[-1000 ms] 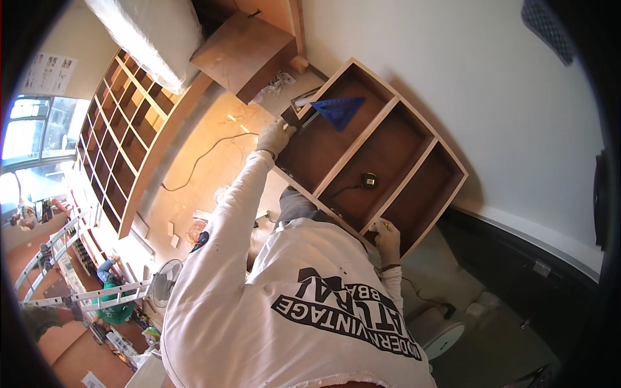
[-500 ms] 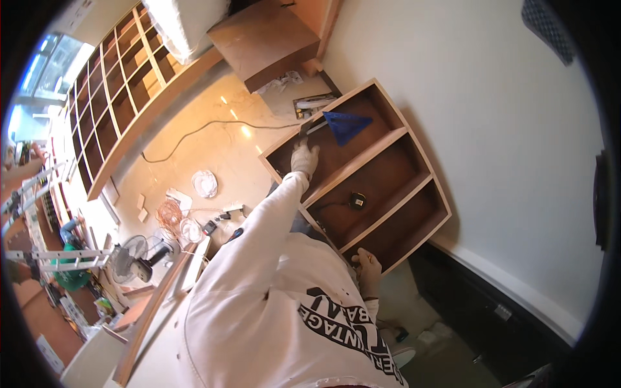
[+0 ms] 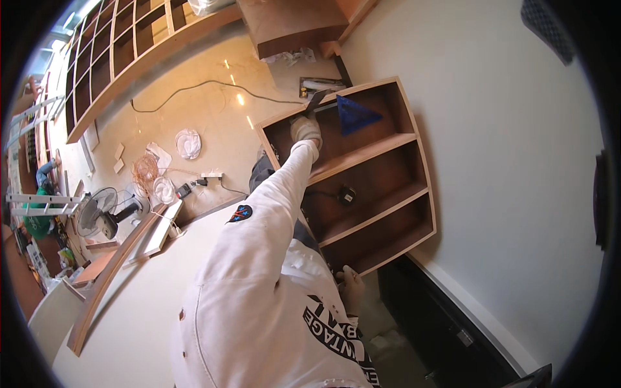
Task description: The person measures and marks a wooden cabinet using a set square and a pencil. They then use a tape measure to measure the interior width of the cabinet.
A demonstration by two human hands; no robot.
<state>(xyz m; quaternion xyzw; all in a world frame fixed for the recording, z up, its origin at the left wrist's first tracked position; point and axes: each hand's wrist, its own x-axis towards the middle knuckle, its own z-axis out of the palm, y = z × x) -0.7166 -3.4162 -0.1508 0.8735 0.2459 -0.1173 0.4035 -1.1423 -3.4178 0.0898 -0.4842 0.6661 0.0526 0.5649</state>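
Note:
A brown wooden case [image 3: 362,155] with three open compartments and pale edges lies tilted before me, open side up. My left hand [image 3: 305,131], in a pale glove, reaches over its far left compartment. The fingers are closed around a dark tool [image 3: 317,101] whose flat end points toward the case's far edge; its kind is unclear. Beside it, a blue triangular square [image 3: 356,115] rests in the same compartment. A black tape measure [image 3: 347,194] sits in the middle compartment. My right hand [image 3: 351,288], also gloved, is curled at the case's near corner; its fingertips are partly hidden.
A white wall [image 3: 504,161] rises on the right, above a black cabinet [image 3: 446,317]. On the floor to the left are a cable [image 3: 213,82], a fan [image 3: 107,213] and a wooden strip [image 3: 110,278]. A large gridded wooden frame [image 3: 123,52] stands beyond.
My view has shifted, so the case appears turned. The dark tool in my left hand now angles up and right over the far edge. My right hand stays by the near corner.

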